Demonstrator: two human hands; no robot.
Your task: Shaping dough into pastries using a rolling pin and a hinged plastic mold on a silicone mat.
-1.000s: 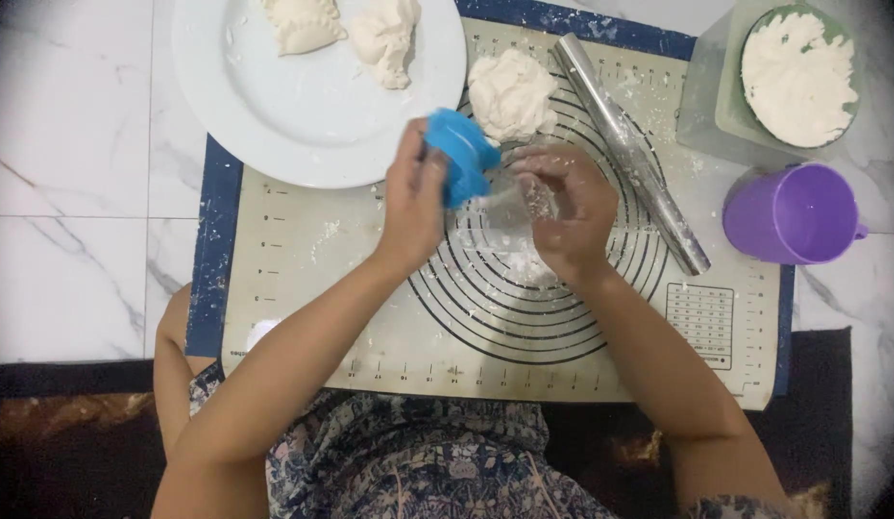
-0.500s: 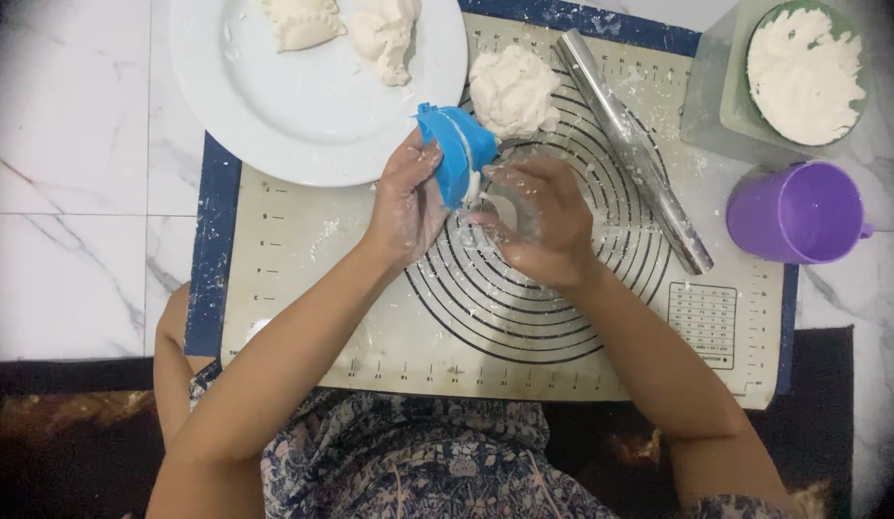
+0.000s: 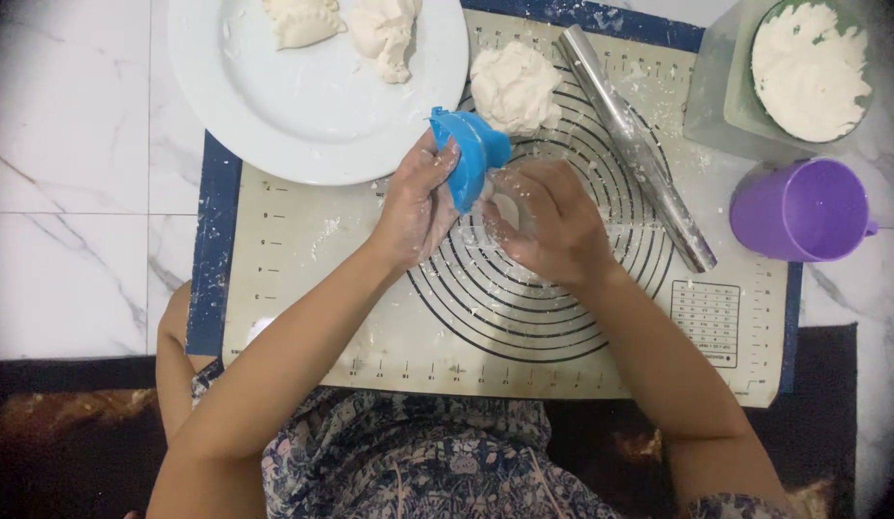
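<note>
Left hand (image 3: 418, 207): fingers curled around a blue plastic mould (image 3: 471, 159), gripping it from the side; the mould stands tilted, just above the fingertips. Right hand (image 3: 552, 221): fingers bent inward and close together, pinching a small pale piece of dough (image 3: 505, 209) at the mould's lower edge. Dough sits between the two sets of fingertips, touching the mould; how much of it lies inside the mould cannot be told.

Both hands are held over the ringed circle of a beige baking mat (image 3: 303, 288), dusted with flour. Beyond the right fingertips, just past the mould: a lump of dough (image 3: 514, 88) on the mat. Beside the right knuckles, slanting away: a metal rolling pin (image 3: 634, 144). Beyond the left fingers: a white plate (image 3: 303, 115) overlapping the mat's edge, carrying two shaped dough pieces (image 3: 303, 19). Well off to the right of the right hand: a purple cup (image 3: 802, 210) and a container of flour (image 3: 810, 69).
</note>
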